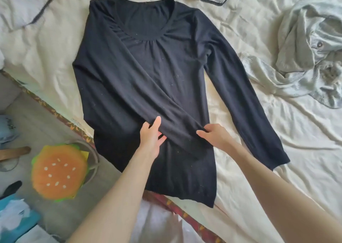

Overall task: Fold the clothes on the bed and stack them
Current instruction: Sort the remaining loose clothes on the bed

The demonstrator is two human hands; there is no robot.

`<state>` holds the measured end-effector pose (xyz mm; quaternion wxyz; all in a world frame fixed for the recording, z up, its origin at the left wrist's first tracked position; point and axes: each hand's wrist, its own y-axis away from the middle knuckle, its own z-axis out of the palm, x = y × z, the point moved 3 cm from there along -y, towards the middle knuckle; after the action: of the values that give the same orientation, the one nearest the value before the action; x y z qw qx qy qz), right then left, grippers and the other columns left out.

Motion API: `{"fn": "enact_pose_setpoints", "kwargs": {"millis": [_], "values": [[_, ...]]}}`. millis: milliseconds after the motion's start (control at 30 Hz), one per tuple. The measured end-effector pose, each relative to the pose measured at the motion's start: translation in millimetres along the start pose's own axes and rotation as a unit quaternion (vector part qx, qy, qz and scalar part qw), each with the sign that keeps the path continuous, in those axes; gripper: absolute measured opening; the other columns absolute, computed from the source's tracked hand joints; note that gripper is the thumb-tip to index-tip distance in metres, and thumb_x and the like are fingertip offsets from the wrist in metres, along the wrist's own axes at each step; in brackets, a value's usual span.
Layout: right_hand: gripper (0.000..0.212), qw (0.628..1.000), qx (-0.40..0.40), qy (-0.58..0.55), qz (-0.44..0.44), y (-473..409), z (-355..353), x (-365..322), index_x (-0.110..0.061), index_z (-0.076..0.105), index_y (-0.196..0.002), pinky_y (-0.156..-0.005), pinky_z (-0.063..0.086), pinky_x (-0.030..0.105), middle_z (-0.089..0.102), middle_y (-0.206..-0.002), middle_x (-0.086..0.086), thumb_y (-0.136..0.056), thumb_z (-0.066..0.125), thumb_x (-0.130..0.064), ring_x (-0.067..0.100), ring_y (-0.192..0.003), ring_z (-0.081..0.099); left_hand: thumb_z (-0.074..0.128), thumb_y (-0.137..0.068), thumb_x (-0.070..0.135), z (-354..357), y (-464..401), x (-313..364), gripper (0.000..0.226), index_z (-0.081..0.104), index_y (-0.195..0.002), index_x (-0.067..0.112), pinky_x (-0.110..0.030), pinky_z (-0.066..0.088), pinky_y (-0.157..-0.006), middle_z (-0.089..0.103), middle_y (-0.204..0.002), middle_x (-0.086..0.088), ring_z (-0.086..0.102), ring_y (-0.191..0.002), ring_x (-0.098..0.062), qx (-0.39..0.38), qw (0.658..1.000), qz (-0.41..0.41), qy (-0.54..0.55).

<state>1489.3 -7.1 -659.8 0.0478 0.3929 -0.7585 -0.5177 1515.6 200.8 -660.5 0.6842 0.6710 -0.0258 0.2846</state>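
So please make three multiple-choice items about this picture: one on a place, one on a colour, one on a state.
1. Where does the burger-shaped cushion lie?
A. on the floor beside the bed
B. on the top
C. on the pillow

2. What colour is the long-sleeved top?
A. red
B. white
C. black

3. How does the sleeve the hands hold lie?
A. hanging off the bed
B. folded across the body
C. rolled up

Key: 1 A, it sits below the bed edge. 2 C, plainly black. 3 B, the left hand and right hand hold it across the front.
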Motion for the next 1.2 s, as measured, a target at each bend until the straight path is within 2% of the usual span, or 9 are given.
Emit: {"fn": "enact_pose_setpoints", "kwargs": {"millis": [200,400,567,667,767,867,933,1033,1200], "values": [[0.022,0.995,-0.018,-0.091,-0.025,25.7,3.6,7.8,-0.011,0.054,-0.1,-0.039,0.036,0.007,0.06,-0.083,0.004,-0.095,0.054,-0.032,0.011,-0.054,0.056,0.056,-0.095,0.019,5.1,26.4,-39.0,0.015,0.055,-0.109,0.013,-0.031,0.053,-0.081,0.066,-0.111,-0.006,0.066,-0.095,-0.021,-0.051,0.992,-0.035,-0.114],[0.01,0.953,-0.004,-0.302,-0.015,40.4,7.2,30.5,-0.007,0.062,-0.096,-0.058,0.053,0.018,0.066,-0.09,0.002,-0.092,0.06,-0.016,0.013,-0.068,0.063,0.055,-0.094,0.011,1.9,44.7,-51.1,0.013,0.06,-0.105,0.01,-0.026,0.057,-0.071,0.072,-0.1,-0.008,0.071,-0.09,-0.022,-0.006,0.995,0.048,-0.083],[0.014,0.976,0.09,-0.197,0.015,40.2,5.1,55.6,-0.01,0.059,-0.105,-0.056,0.042,0.019,0.067,-0.089,0.004,-0.094,0.053,-0.013,0.012,-0.068,0.06,0.059,-0.091,0.018,-11.4,46.3,-64.4,0.021,0.046,-0.106,0.01,-0.032,0.053,-0.074,0.062,-0.098,-0.01,0.066,-0.079,-0.022,0.098,0.968,0.01,-0.23],[0.023,0.964,0.253,-0.078,-0.015,41.3,-29.4,70.7,-0.011,0.057,-0.115,-0.067,0.04,0.026,0.06,-0.1,0.001,-0.094,0.048,-0.017,0.017,-0.087,0.054,0.064,-0.088,0.023,-3.7,50.5,-54.6,0.029,0.043,-0.104,0.013,-0.027,0.039,-0.067,0.053,-0.094,-0.003,0.058,-0.09,-0.025,0.174,0.883,0.182,-0.397],[0.028,0.945,0.326,0.02,-0.022,35.2,-61.9,88.4,-0.006,0.053,-0.119,-0.086,0.038,0.041,0.055,-0.117,0.013,-0.094,0.047,-0.015,0.031,-0.108,0.048,0.067,-0.086,0.018,17.1,59.3,-53.4,0.036,0.053,-0.118,0.009,-0.032,0.041,-0.083,0.053,-0.118,-0.01,0.049,-0.112,-0.027,0.139,0.726,0.364,-0.567],[0.037,0.941,0.321,0.103,0.011,25.1,-84.7,112.9,-0.004,0.044,-0.131,-0.096,0.033,0.046,0.048,-0.131,0.017,-0.097,0.043,-0.018,0.036,-0.12,0.041,0.052,-0.095,0.025,35.9,53.9,-72.5,0.046,0.041,-0.139,0.016,-0.042,0.023,-0.114,0.024,-0.154,-0.008,0.014,-0.145,-0.028,-0.011,0.594,0.35,-0.724],[0.043,0.946,0.286,0.153,0.022,18.2,-93.3,130.4,-0.003,0.037,-0.136,-0.1,0.031,0.047,0.045,-0.135,0.017,-0.098,0.041,-0.023,0.036,-0.125,0.039,0.041,-0.099,0.032,38.8,45.2,-84.0,0.052,0.026,-0.148,0.021,-0.043,0.005,-0.119,0.002,-0.16,-0.001,-0.006,-0.147,-0.024,-0.079,0.554,0.287,-0.777],[0.046,0.958,0.227,0.161,0.067,10.8,-98.8,155.8,-0.003,0.036,-0.134,-0.097,0.034,0.048,0.049,-0.128,0.018,-0.097,0.044,-0.029,0.037,-0.119,0.044,0.037,-0.1,0.033,39.0,36.2,-84.9,0.052,0.022,-0.15,0.024,-0.043,0.001,-0.118,-0.003,-0.16,0.002,-0.01,-0.147,-0.022,-0.117,0.567,0.233,-0.782],[0.021,0.97,0.238,0.038,0.03,22.1,-98.0,152.2,-0.003,0.057,-0.1,-0.052,0.033,0.029,0.058,-0.08,0.01,-0.097,0.046,-0.02,0.031,-0.076,0.056,0.042,-0.099,0.025,44.7,32.1,-63.0,0.038,0.047,-0.136,0.024,-0.037,0.014,-0.115,0.021,-0.157,0.005,0.008,-0.147,-0.018,-0.13,0.662,0.18,-0.716]]}}
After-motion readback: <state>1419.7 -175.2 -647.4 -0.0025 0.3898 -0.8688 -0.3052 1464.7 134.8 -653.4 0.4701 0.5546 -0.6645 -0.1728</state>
